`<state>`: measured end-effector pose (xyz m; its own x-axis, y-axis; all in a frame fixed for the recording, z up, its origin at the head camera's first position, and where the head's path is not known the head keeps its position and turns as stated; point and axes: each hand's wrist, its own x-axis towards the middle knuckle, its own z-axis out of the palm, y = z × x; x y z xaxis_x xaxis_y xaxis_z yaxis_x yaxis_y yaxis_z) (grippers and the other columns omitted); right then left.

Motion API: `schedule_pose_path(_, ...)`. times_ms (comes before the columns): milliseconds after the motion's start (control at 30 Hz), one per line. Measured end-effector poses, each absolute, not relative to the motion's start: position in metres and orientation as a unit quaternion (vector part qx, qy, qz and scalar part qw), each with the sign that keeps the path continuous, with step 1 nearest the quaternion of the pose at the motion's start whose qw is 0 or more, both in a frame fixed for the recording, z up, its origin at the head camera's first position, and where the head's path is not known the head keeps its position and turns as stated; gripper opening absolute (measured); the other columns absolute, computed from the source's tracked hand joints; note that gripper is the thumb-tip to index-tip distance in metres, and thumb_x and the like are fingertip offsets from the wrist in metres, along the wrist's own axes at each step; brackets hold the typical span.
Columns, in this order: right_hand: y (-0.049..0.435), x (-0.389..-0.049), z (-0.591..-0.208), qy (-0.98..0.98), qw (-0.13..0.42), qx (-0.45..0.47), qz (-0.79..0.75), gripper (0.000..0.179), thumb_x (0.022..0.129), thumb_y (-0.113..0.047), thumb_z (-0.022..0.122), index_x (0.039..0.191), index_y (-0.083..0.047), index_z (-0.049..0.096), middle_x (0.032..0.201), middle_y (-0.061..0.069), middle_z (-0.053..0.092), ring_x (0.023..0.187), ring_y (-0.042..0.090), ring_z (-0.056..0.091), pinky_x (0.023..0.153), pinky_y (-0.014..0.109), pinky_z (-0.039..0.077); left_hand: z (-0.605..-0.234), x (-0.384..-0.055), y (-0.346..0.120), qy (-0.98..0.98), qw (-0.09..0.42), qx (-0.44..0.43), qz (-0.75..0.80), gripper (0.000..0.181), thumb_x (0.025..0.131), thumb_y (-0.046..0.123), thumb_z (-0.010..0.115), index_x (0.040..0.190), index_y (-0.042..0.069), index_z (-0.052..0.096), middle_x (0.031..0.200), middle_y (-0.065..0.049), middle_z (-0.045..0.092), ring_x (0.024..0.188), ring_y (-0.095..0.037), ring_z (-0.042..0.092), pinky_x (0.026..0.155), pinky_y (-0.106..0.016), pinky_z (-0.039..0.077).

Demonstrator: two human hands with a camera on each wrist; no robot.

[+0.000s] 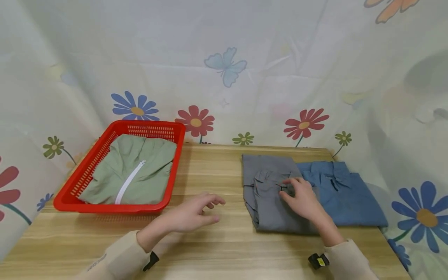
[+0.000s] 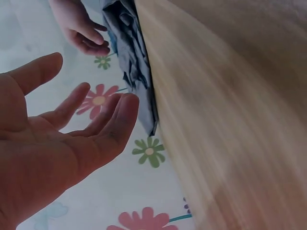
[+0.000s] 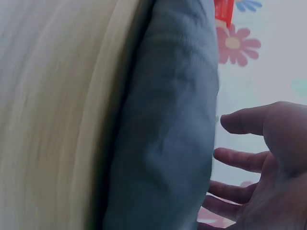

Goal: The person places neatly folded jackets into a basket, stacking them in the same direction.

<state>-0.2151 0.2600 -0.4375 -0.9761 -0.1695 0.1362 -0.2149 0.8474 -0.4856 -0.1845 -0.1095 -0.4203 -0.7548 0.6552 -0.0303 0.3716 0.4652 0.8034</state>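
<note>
A folded grey garment [image 1: 269, 210] lies on the right half of the table, partly over a folded blue garment [image 1: 360, 202]. My right hand [image 1: 302, 198] hovers over the grey one, fingers loosely bent and apart, gripping nothing; in the right wrist view its fingertips [image 3: 230, 155] are beside the cloth's upper side, and whether they touch cannot be told. Over bare wood between basket and garments, my left hand [image 1: 190, 214] is held with relaxed fingers and holds nothing. A folded green garment with a white zipper [image 1: 143, 182] lies inside the red basket [image 1: 176, 163] at the left.
The wooden table [image 1: 217, 249] runs back to a hanging cloth [image 1: 168, 58] printed with flowers and butterflies. That cloth also hangs along both sides. Each wrist carries a small black device, such as the one at the right sleeve [image 1: 344, 258].
</note>
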Motion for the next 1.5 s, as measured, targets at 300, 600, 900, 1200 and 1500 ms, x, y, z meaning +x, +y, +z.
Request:
schedule_pose_path(300,0.268,-0.221,-0.449,-0.972,-0.017,0.085,0.219,0.049,0.101,-0.028,0.066,0.141,-0.001,0.057,0.146,0.034,0.044,0.134,0.058,0.036,0.095,0.079,0.034,-0.436,-0.196,-0.098,0.818,0.173,0.248,0.490,0.043,0.100,0.020,0.069,0.140,0.010,0.057,0.139,-0.017,0.056,0.125,-0.036,0.054,0.104,-0.054,0.046)
schedule_pose_path(600,0.262,-0.227,-0.457,-0.974,-0.014,0.093,0.207,0.048,0.101,-0.026,0.066,0.139,0.002,0.058,0.143,0.035,0.046,0.133,0.056,0.040,0.098,0.071,0.039,-0.443,-0.202,-0.090,0.796,0.198,0.201,0.535,0.047,0.101,0.019,0.067,0.143,0.002,0.053,0.141,-0.023,0.051,0.130,-0.042,0.050,0.105,-0.056,0.043)
schedule_pose_path(900,0.248,-0.232,-0.460,-0.970,-0.003,0.115,0.215,0.046,0.100,-0.023,0.066,0.138,0.003,0.059,0.139,0.034,0.049,0.131,0.054,0.043,0.102,0.067,0.039,-0.450,-0.208,-0.088,0.792,0.203,0.168,0.551,0.049,0.100,0.018,0.068,0.144,0.002,0.052,0.142,-0.024,0.051,0.130,-0.041,0.051,0.100,-0.053,0.048)
schedule_pose_path(1200,0.228,-0.236,-0.461,-0.969,-0.003,0.132,0.207,0.047,0.101,-0.024,0.067,0.138,0.002,0.059,0.141,0.032,0.049,0.131,0.052,0.045,0.102,0.065,0.040,-0.451,-0.211,-0.087,0.802,0.192,0.148,0.547,0.050,0.100,0.018,0.068,0.145,0.003,0.051,0.143,-0.023,0.051,0.131,-0.040,0.050,0.105,-0.055,0.044)
schedule_pose_path(1500,0.205,-0.238,-0.456,-0.966,-0.010,0.154,0.205,0.043,0.099,-0.023,0.069,0.134,0.002,0.062,0.135,0.030,0.054,0.128,0.048,0.049,0.102,0.061,0.042,-0.450,-0.215,-0.089,0.810,0.176,0.132,0.543,0.051,0.101,0.017,0.067,0.147,0.005,0.049,0.147,-0.024,0.047,0.133,-0.041,0.048,0.108,-0.057,0.040)
